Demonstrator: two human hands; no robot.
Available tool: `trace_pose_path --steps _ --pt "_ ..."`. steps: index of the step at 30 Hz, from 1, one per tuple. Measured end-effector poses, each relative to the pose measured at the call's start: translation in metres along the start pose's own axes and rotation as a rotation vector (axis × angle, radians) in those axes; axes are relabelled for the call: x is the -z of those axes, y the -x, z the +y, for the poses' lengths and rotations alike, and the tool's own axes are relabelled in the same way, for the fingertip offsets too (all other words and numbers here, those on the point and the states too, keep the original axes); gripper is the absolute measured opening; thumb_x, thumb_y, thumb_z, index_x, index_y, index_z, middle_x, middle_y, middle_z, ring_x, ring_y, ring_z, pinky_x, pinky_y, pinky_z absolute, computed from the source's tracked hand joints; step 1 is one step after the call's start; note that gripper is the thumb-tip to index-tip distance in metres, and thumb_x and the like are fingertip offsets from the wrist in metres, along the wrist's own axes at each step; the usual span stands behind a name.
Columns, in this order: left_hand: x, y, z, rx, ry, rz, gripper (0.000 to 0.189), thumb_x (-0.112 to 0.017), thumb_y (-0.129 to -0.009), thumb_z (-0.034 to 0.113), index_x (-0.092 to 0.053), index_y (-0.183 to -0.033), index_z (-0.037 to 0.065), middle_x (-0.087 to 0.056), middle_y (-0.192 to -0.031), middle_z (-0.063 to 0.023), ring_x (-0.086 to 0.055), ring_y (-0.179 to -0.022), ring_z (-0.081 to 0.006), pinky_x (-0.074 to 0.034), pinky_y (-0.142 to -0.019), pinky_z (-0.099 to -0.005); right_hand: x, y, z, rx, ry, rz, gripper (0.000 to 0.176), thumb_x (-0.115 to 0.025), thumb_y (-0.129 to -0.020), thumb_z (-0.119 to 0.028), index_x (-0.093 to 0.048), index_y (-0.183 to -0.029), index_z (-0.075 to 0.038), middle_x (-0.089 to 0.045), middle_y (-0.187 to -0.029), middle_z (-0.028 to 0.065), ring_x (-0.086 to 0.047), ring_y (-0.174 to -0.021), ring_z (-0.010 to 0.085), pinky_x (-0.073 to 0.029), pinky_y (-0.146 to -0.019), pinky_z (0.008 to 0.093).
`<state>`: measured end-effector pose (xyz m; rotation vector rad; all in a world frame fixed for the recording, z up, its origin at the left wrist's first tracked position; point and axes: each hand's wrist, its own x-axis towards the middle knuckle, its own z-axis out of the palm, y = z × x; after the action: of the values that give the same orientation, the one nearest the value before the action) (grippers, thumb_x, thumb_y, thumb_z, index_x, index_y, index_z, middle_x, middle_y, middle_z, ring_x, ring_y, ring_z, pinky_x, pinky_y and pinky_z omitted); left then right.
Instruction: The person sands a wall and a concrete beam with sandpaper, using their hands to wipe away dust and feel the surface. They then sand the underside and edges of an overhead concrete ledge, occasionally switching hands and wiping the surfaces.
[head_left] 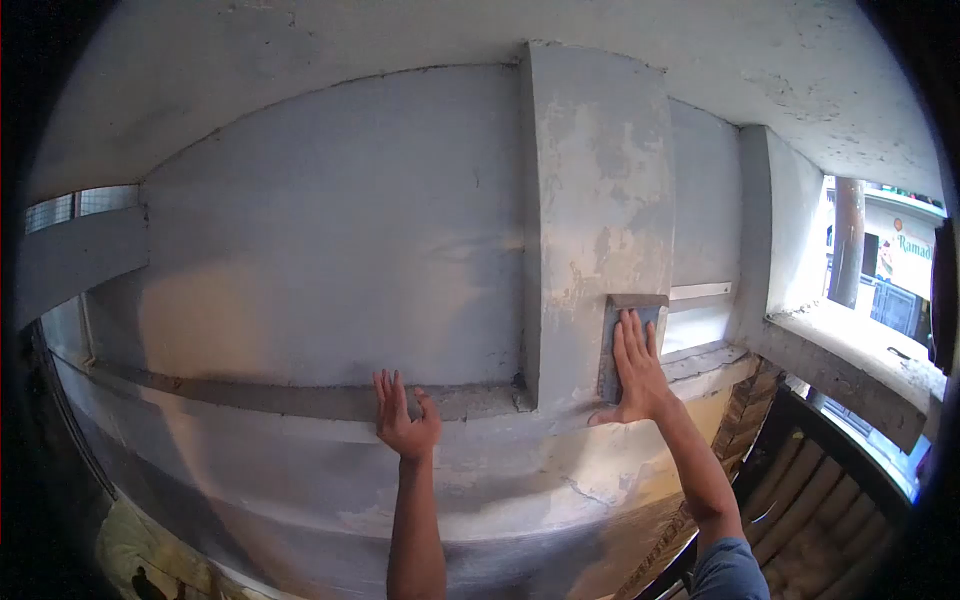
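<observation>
Against the lower part of a patchy grey pillar [600, 180], my right hand [636, 370] lies with its fingers stretched over a flat grey sheet or pad [610, 345], pressing it to the surface. The sheet's folded upper edge shows above my fingertips. My left hand [408, 425] is raised at the ledge [300, 400] to the left of the pillar, its fingers apart and nothing in them. Whether its fingertips touch the ledge, I cannot tell.
A grey wall panel [340, 230] fills the left. At the right are a window opening with a sill [860, 350], a post outside [848, 240] and a dark slatted structure [820, 480]. Greenish cloth [140, 550] lies at the lower left.
</observation>
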<state>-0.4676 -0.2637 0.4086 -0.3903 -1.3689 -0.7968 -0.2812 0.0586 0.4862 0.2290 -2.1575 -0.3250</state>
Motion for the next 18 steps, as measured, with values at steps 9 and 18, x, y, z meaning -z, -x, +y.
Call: trace_pose_path --steps 9,18 --pt "0.0 0.002 0.001 0.019 0.002 -0.005 0.033 -0.059 -0.082 0.012 -0.065 -0.111 -0.004 -0.063 -0.119 -0.023 -0.054 -0.122 -0.0392 -0.05 -0.094 -0.0439 -0.038 0.039 0.013 0.07 0.02 0.067 0.064 -0.061 -0.086 -0.024 -0.038 -0.136 0.007 -0.046 -0.135 0.0238 -0.041 -0.129 0.0399 -0.022 -0.111 0.0575" --pt "-0.016 -0.002 0.03 0.23 -0.064 0.001 0.032 -0.061 -0.087 0.02 -0.067 -0.11 -0.001 -0.063 -0.121 -0.0207 -0.054 -0.122 -0.038 -0.046 -0.097 -0.0452 0.006 -0.129 0.036 -0.031 0.095 0.388 0.047 -0.048 -0.091 -0.017 -0.046 -0.132 0.008 -0.052 -0.128 0.0272 -0.045 -0.124 0.0413 -0.023 -0.112 0.0553"
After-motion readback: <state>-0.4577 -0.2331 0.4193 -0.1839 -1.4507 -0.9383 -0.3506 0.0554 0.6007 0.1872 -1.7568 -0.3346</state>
